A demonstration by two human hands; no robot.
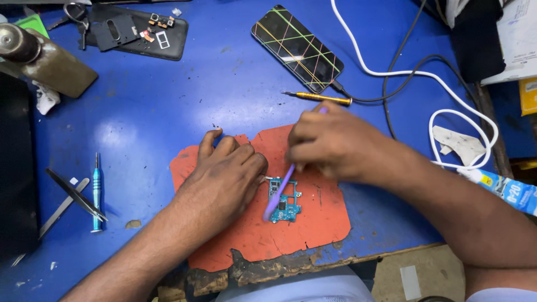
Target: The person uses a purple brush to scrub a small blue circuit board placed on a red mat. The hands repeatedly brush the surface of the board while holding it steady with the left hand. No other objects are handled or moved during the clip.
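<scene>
On the blue bench: 1 circuit board (285, 201) on 1 orange mat (313, 223), 1 purple brush (278, 193), and 2 hands at work – left hand (226, 179) and right hand (330, 142). 2 phones: 1 w/ rubber bands (296, 47), 1 opened back-up (140, 33); 2 screwdrivers – 1 orange (319, 98), 1 teal (97, 193). Also 2 tweezers (72, 196), 1 white cable (442, 78), 1 black cable (403, 61), 1 glue tube (506, 187).

Blue-green circuit board (285, 202); purple brush (278, 193) across
</scene>
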